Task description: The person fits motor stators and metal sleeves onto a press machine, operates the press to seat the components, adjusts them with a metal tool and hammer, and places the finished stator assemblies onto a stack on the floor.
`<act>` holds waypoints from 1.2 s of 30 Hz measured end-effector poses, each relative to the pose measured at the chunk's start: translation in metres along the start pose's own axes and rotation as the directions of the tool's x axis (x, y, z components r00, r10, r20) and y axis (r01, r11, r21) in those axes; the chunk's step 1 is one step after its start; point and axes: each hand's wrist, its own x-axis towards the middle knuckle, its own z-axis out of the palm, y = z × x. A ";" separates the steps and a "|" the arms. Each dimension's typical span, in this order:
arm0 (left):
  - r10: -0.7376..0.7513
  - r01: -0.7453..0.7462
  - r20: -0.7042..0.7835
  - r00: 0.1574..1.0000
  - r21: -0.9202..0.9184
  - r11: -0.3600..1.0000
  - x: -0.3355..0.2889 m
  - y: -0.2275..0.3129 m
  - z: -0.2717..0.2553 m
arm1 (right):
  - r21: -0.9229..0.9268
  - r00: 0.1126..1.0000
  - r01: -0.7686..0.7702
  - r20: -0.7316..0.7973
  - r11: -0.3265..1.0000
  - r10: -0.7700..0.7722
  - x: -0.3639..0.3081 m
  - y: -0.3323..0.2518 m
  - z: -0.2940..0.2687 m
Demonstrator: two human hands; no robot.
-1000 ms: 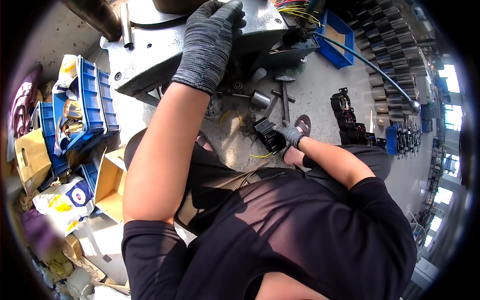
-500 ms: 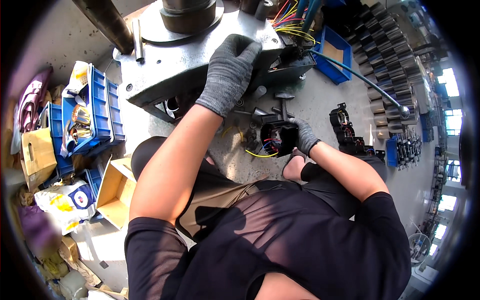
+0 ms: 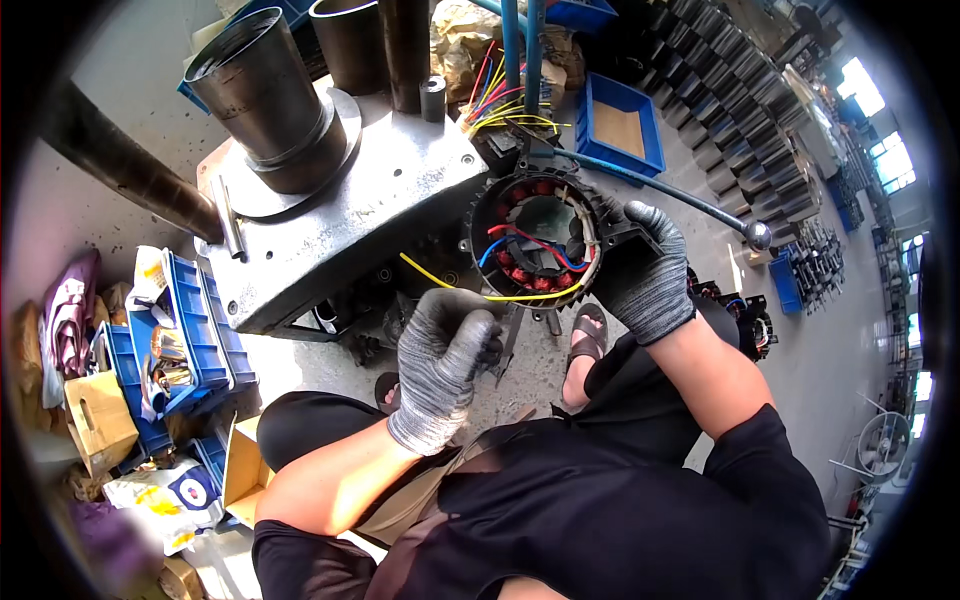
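In my right hand (image 3: 650, 275), gloved in grey, is a round black motor housing (image 3: 478, 225), gripped by its right side. Copper-red windings (image 3: 520, 275) line its inside, and red and blue leads (image 3: 530, 238) cross its opening. A yellow wire (image 3: 425, 270) runs along its lower rim and sticks out to the left. Just below that wire, my left hand (image 3: 440, 365), also gloved, is closed with curled fingers. Whatever it may hold is hidden. The housing is off the floor, beside the metal press table (image 3: 330, 240).
A dark metal cylinder (image 3: 265, 110) stands on the press table, with a small steel rod (image 3: 227, 215) near its edge. A ball-ended lever (image 3: 690, 205) reaches out beyond the housing. Blue crates (image 3: 195, 320) are stacked at left; a blue bin (image 3: 625, 165) and rows of metal cylinders (image 3: 735, 150) lie at far right.
My right hand has raised the motor housing from low near the floor, turning its opening into view. My left hand has come down from the press table to beside the housing.
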 end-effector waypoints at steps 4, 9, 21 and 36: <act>0.009 -0.011 -0.091 0.996 -0.013 1.000 0.022 0.000 -0.008 | 0.016 0.998 -0.011 -0.056 1.000 0.012 -0.006 -0.002 -0.003; 0.112 -0.122 0.160 0.981 0.057 0.991 0.020 0.013 -0.008 | 0.048 0.999 -0.036 -0.030 0.998 0.038 -0.006 0.002 0.002; 0.410 -0.762 0.705 0.579 0.647 -0.037 0.047 0.019 -0.002 | -0.011 0.996 -0.025 -0.085 1.000 0.024 -0.018 0.002 -0.001; 0.237 -0.682 0.679 0.694 0.726 -0.084 0.050 -0.014 0.014 | -0.054 0.990 -0.032 -0.139 0.998 0.024 -0.017 0.012 -0.012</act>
